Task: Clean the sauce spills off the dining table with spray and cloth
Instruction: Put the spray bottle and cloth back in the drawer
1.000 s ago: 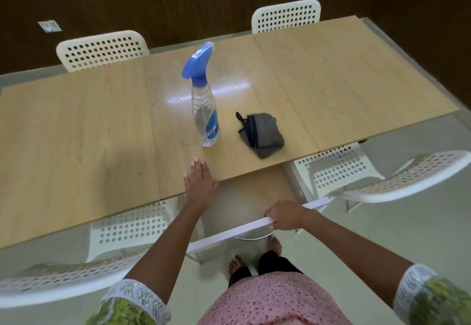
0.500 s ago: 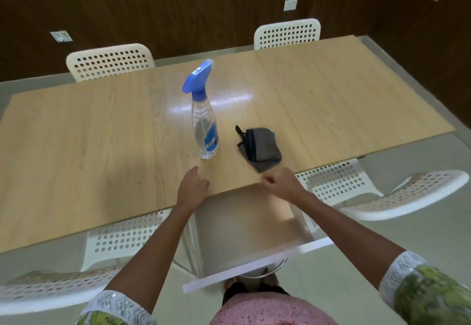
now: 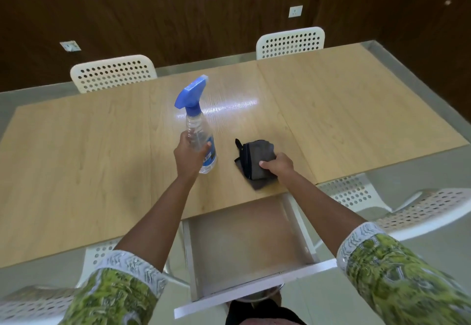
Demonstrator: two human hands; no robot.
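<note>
Clear plastic spray bottle with blue trigger head (image 3: pixel 197 131) stands on the wooden tabletop (image 3: pixel 76 151), left hand (image 3: pixel 190 158) fingers wrapped round it; right hand (image 3: pixel 279 165) fingers grip the folded grey cloth (image 3: pixel 256 156).

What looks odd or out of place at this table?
The drawer under the table hangs pulled out and looks empty. No sauce spill shows on the wood, only a glare patch, though the task is cleaning one.
</note>
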